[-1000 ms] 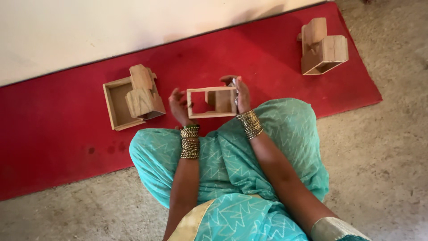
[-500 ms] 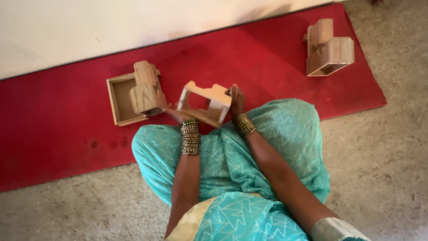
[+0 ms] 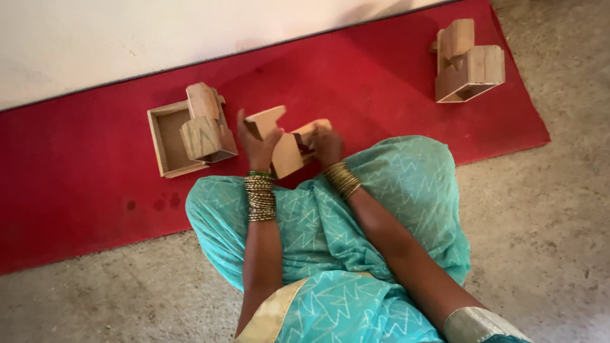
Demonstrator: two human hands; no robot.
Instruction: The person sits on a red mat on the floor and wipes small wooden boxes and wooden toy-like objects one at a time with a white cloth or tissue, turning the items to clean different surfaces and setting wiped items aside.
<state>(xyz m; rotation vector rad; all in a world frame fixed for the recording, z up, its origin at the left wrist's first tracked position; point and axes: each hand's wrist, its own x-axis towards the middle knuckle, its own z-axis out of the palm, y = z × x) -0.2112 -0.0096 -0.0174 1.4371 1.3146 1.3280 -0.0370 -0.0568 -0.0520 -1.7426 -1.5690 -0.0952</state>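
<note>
- Our left hand [image 3: 255, 145] and right hand [image 3: 327, 143] both closed on tilted wooden box frame [image 3: 284, 145], over red mat's [image 3: 76, 190] front edge.
- Second wooden box [image 3: 187, 130] just left.

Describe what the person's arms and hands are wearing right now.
Both forearms are bare. The left hand has a tall stack of gold bangles at the wrist, with a thin green one on top. The right hand has a shorter stack of gold bangles. A silvery sleeve edge shows on the right upper arm.

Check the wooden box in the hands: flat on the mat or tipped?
Tipped: the wooden box is lifted at a slant between left hand and right hand.
</note>
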